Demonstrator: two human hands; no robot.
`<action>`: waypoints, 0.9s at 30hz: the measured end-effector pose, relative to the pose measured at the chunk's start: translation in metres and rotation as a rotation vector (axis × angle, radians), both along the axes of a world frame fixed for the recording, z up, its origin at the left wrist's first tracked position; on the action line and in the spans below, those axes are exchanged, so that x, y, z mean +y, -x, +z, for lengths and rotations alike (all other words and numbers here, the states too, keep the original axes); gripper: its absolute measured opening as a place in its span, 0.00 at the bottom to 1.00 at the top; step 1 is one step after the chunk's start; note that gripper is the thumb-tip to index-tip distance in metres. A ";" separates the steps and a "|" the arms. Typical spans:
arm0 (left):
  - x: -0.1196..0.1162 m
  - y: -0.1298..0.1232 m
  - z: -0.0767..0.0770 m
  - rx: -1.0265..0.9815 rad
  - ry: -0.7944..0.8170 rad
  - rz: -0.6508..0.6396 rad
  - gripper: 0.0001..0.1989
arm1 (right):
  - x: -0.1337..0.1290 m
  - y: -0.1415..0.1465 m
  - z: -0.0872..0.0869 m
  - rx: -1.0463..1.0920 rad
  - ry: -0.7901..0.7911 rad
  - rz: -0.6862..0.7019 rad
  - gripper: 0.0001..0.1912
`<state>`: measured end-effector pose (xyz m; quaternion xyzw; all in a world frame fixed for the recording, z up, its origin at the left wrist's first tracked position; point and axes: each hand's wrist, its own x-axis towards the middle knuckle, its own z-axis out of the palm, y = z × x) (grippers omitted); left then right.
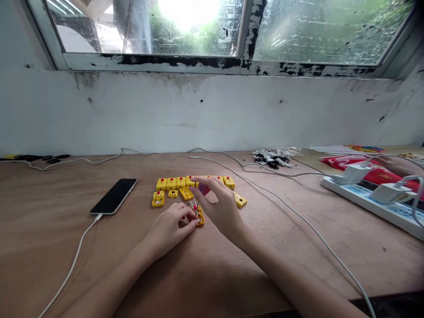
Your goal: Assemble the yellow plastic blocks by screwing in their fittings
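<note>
My left hand (172,224) is closed on a small yellow casing (200,217) with a red button, steadying it on the table. Above it, my right hand (221,205) grips a screwdriver whose reddish-purple handle (204,190) shows between thumb and fingers. Its thin shaft points down at the casing; whether the tip sits in a screw is too small to tell. Just behind my hands stands a row of yellow boxes (171,183) with red buttons, partly hidden by my right hand. An opened yellow casing (158,198) and yellow cover pieces (186,193) lie in front of the row.
A black phone (114,197) on a white cable lies to the left. Toward the right are a power strip (371,198) with plugged-in chargers, a pile of black and white parts (274,158) and red packets (344,162). A white cable (291,207) crosses the table beside my right arm.
</note>
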<state>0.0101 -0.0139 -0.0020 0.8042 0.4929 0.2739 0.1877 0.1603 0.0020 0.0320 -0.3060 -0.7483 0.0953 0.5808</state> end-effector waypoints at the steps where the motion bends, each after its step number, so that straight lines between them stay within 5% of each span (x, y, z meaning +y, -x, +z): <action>1: 0.000 0.000 0.000 0.002 0.001 -0.003 0.07 | 0.000 0.000 0.000 -0.021 -0.008 -0.001 0.09; 6: 0.001 0.000 0.000 0.024 -0.019 -0.006 0.07 | -0.001 -0.002 0.002 -0.008 0.128 0.146 0.12; 11: 0.001 0.000 -0.001 0.022 -0.032 -0.009 0.08 | 0.001 -0.007 0.002 -0.014 0.039 -0.048 0.10; 16: 0.001 0.000 -0.002 0.039 -0.047 -0.017 0.08 | -0.006 -0.001 0.003 -0.108 0.111 0.189 0.17; 22: 0.002 0.000 -0.002 0.000 -0.051 -0.031 0.07 | -0.001 0.001 -0.001 -0.139 -0.010 -0.080 0.12; 27: 0.000 0.000 0.000 0.007 -0.023 -0.021 0.08 | -0.003 -0.003 -0.001 -0.135 0.093 0.047 0.18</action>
